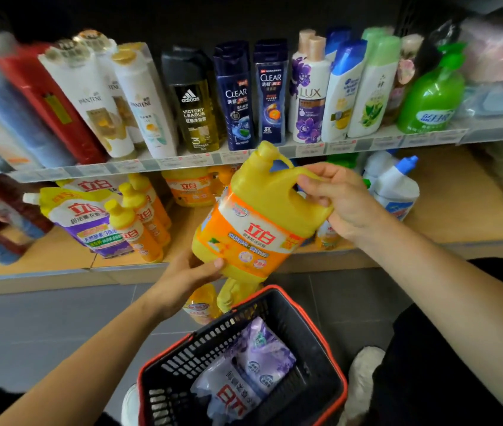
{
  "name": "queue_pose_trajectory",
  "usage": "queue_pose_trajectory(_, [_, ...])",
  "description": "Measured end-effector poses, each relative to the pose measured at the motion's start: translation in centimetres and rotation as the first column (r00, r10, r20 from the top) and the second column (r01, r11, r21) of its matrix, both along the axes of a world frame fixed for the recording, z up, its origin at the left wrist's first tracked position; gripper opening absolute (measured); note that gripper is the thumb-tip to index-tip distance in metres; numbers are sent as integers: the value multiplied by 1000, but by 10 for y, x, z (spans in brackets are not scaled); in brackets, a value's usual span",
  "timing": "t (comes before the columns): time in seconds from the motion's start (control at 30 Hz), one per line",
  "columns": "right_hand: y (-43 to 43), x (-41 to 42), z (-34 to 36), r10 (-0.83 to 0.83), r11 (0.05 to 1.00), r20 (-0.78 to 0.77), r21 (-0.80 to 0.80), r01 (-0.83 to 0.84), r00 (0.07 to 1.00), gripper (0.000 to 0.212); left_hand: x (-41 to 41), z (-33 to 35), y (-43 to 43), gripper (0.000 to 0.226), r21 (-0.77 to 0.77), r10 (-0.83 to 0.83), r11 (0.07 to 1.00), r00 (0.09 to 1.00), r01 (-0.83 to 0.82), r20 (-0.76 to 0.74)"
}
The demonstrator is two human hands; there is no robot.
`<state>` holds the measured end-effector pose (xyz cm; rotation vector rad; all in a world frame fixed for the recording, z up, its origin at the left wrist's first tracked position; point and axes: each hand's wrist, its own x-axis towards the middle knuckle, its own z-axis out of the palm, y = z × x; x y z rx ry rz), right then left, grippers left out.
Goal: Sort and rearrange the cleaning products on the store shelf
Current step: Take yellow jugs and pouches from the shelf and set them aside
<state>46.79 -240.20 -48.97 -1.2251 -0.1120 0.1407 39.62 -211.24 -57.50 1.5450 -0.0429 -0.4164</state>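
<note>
Two hands carry one yellow jug (253, 222) at centre frame, in front of the lower shelf (59, 256). My right hand (336, 201) grips its handle and my left hand (188, 272) cups its base, thumb on the label. Purple pouches (262, 358) wait in the basket (213, 342) at bottom centre, so I judge the sorting partly done.

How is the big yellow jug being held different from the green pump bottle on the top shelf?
The yellow jug has a handle and a cap; the green pump bottle has a pump top. The yellow jug is tilted, held by the right hand and left hand; the green pump bottle stands on the upper shelf. Both are plastic with labels.
</note>
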Motion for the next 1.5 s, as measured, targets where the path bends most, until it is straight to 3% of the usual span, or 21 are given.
queue_pose_trajectory(0.17, [10,1,-10,-10,989,-110,145,26,994,16,-4,11,-9,85,-288,160,944,987,-160,-24])
queue_pose_trajectory(0.27, [17,3,-20,-61,996,-154,47,69,986,5,-1,21,-5,65,-330,309,898,951,-291,4])
queue_pose_trajectory(0.4, [23,1,-41,-149,956,-297,-288,60,943,17,2,40,15,96,-160,506,861,844,-482,181])
queue_pose_trajectory(0.5, [30,-2,-46,-269,861,-86,-468,199,959,53,1,50,30,95,150,419,836,791,-527,445])
queue_pose_trajectory(0.57, [37,-11,-44,-20,830,93,-553,68,995,68,-3,53,31,89,331,254,810,798,-485,547])
queue_pose_trajectory(0.63, [51,-23,-48,327,711,124,-686,-157,937,89,-7,54,26,92,416,159,799,820,-434,550])
queue_pose_trajectory(0.73, [70,-33,-57,505,543,121,-814,-206,855,107,-13,57,17,94,432,96,825,843,-365,530])
queue_pose_trajectory(0.9, [67,-32,-52,493,686,176,-682,-256,852,98,-20,62,8,96,397,42,876,862,-275,506])
queue_pose_trajectory(1.0, [67,-37,-48,471,724,183,-638,-261,863,94,-22,63,2,90,400,-8,877,823,-267,567])
queue_pose_trajectory(1.13, [65,-40,-47,443,755,197,-608,-246,875,94,-26,61,-3,70,489,-176,813,668,-316,723])
queue_pose_trajectory(1.37, [62,-40,-46,347,798,185,-573,-186,919,85,-25,47,-7,38,489,-365,751,337,-445,868])
queue_pose_trajectory(1.43, [60,-38,-47,310,815,182,-556,-163,933,83,-25,43,-9,43,461,-332,754,334,-468,882])
queue_pose_trajectory(1.5, [57,-35,-45,282,836,175,-527,-152,943,78,-25,41,-7,52,440,-259,752,393,-491,882])
